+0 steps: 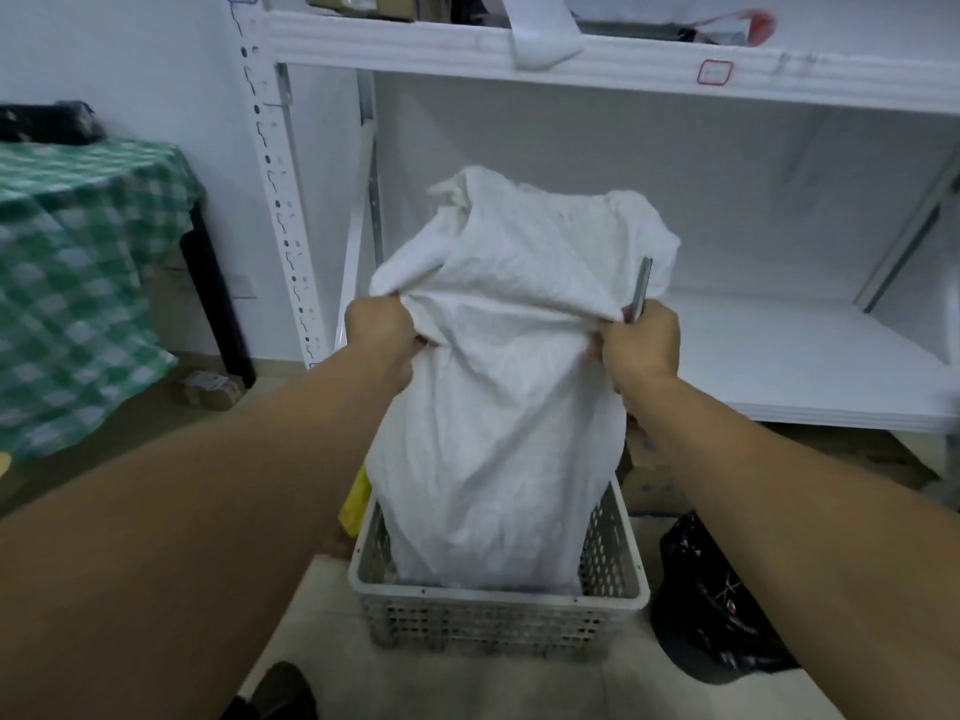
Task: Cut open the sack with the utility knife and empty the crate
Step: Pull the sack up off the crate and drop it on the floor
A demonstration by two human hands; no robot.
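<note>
A white woven sack point(498, 407) stands upright in a grey perforated plastic crate point(498, 615) on the floor. My left hand point(382, 337) grips a fold of the sack on its left side, near the top. On the right side my right hand point(641, 343) clutches the sack's fabric together with a grey utility knife point(640, 291), whose end sticks up above my fist. The sack's crumpled top rises above both hands. Its bottom is hidden inside the crate.
White metal shelving point(571, 54) stands right behind the crate, with a low white shelf board point(779, 366) at right. A table with a green checked cloth point(78, 283) is at left. A black bag point(717, 605) lies right of the crate, something yellow point(356, 504) at its left.
</note>
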